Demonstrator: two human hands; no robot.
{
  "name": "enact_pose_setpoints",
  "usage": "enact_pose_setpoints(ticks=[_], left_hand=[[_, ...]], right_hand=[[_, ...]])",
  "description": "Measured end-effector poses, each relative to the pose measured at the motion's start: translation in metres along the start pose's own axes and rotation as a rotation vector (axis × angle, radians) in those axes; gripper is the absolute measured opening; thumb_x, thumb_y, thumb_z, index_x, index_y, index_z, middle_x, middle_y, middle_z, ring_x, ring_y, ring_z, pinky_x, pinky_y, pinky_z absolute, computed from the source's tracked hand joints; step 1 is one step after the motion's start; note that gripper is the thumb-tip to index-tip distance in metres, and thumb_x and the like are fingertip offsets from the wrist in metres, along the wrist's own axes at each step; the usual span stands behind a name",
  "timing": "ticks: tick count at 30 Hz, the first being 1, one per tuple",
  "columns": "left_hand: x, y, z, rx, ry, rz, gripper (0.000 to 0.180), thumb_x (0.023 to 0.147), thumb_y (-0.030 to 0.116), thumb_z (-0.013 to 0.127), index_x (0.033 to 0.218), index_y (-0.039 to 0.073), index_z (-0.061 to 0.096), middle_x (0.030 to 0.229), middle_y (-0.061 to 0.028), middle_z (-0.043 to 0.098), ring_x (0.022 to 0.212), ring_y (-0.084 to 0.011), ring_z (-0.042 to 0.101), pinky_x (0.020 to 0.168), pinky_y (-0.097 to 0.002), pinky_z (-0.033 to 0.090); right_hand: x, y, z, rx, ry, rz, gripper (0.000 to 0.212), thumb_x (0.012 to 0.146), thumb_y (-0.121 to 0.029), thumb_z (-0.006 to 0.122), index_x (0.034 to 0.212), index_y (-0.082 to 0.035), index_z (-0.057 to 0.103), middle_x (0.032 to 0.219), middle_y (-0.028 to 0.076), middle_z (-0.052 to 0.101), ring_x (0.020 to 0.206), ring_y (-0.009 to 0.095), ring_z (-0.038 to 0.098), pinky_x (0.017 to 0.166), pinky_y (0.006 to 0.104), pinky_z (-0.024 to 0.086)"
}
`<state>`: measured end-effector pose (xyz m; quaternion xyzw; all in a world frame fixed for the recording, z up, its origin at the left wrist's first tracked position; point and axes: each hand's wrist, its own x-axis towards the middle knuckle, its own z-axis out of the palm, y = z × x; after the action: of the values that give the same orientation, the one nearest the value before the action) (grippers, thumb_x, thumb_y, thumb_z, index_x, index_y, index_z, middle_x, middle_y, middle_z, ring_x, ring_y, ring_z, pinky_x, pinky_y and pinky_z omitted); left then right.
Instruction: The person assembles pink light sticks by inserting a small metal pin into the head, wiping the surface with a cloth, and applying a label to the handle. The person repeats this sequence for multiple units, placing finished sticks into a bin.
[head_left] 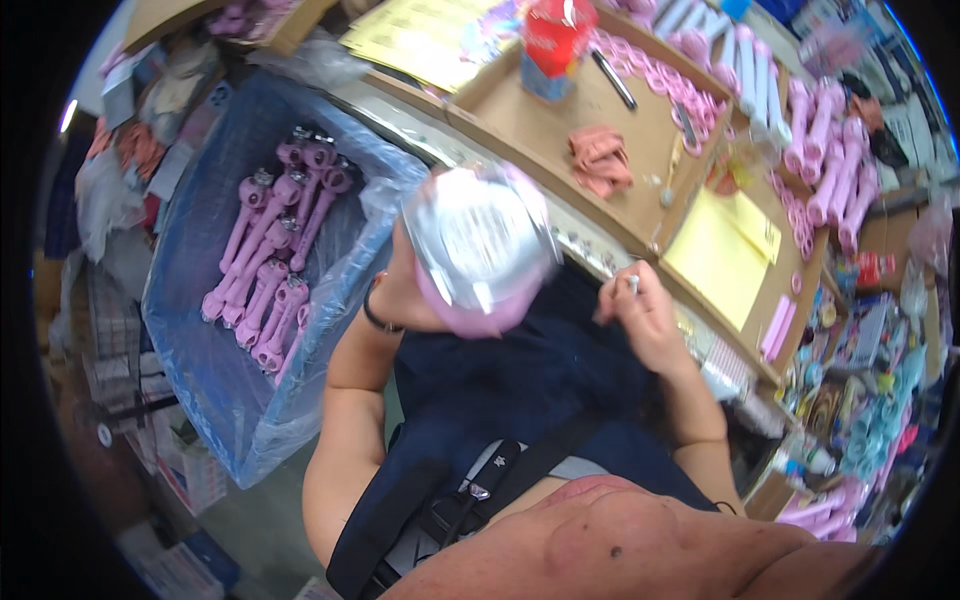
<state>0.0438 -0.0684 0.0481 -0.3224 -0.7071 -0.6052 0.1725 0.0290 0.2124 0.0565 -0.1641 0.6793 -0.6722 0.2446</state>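
Observation:
My left hand (408,285) is wrapped round a pink round piece with a shiny silver face (480,240), held up above my lap. Motion blurs this piece, so its details are lost. To the right, at the bench edge, my right hand (645,315) has its fingers curled together. A small pale glint shows at its fingertips, too small to name. The two hands are apart.
Left of me stands a crate lined with blue plastic (215,400), holding several pink handle-shaped parts (265,235). A cardboard tray (500,110) on the bench carries a red-labelled bottle (556,50), a black marker (614,80), an orange cloth (600,158) and yellow paper (720,255).

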Motion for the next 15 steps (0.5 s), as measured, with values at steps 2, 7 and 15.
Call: enact_pose_setpoints(ticks=[2, 7, 15], left_hand=[[0.017, -0.010, -0.005, -0.252, 0.335, -0.081, 0.098, 0.066, 0.052, 0.077, 0.139, 0.006, 0.030, 0.137, -0.0152, 0.040, 0.120, -0.0281, 0.047, 0.101, -0.0407, 0.040], [0.039, -0.028, 0.011, -0.883, 0.860, -0.138, 0.097, 0.074, 0.082, 0.034, 0.134, 0.006, 0.039, 0.116, -0.0155, 0.057, 0.083, -0.0243, 0.063, 0.068, -0.0351, 0.054], [0.013, -0.043, 0.050, -0.816, 0.612, -0.445, 0.046, 0.085, 0.012, 0.059, 0.123, 0.004, 0.036, 0.107, -0.0147, 0.057, 0.072, -0.0158, 0.060, 0.062, -0.0300, 0.051]], right_hand=[[0.020, 0.026, 0.026, -0.129, -0.025, -0.361, 0.039, 0.083, -0.019, 0.071, 0.091, -0.006, 0.034, 0.104, 0.015, 0.058, 0.093, 0.020, 0.057, 0.081, 0.0302, 0.046], [0.023, 0.078, 0.076, -0.217, -0.010, -0.374, 0.055, 0.072, -0.011, 0.079, 0.092, -0.005, 0.028, 0.112, 0.025, 0.055, 0.096, 0.031, 0.060, 0.080, 0.0363, 0.048], [0.012, 0.096, 0.085, -0.408, 0.234, -0.385, 0.048, 0.074, -0.012, 0.076, 0.088, -0.004, 0.031, 0.111, 0.028, 0.057, 0.076, 0.036, 0.065, 0.062, 0.0347, 0.051]])
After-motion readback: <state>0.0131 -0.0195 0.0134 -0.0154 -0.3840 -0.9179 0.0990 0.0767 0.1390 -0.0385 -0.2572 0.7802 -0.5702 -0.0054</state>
